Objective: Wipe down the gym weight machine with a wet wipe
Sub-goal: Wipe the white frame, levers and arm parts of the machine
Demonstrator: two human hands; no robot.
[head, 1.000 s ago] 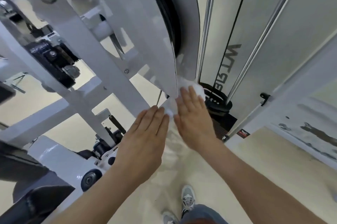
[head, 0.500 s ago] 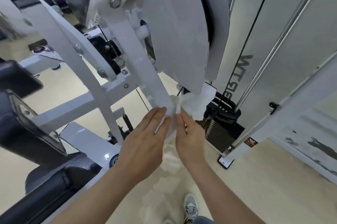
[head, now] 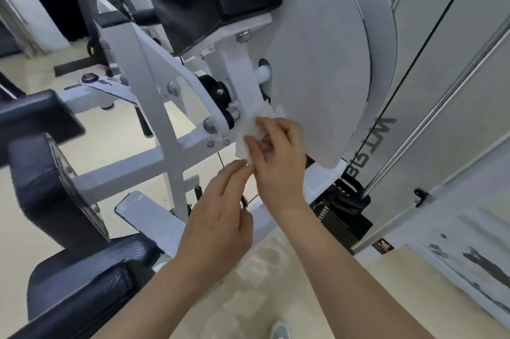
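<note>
A white-framed gym weight machine fills the view, with a big grey cam plate [head: 325, 68] at centre right and a white frame bar [head: 168, 129] to its left. A crumpled white wet wipe [head: 252, 129] lies against the frame just left of the cam plate's lower edge. My right hand [head: 278, 156] grips the wipe with curled fingers and thumb. My left hand [head: 220, 211] sits just below, its fingertips touching the wipe's lower corner; whether it pinches the wipe is unclear.
Black padded seat parts [head: 71, 278] stand at lower left. The black weight stack [head: 339, 217] sits at lower right beside the grey shroud panel [head: 452, 96] and its chrome guide rods. Beige floor [head: 278, 283] lies below, with my shoe [head: 280, 330] at the bottom edge.
The view has swung left and down the machine. My right hand went from pressing the wipe flat to gripping it bunched, now on the frame left of the cam plate. My left hand stays close below.
</note>
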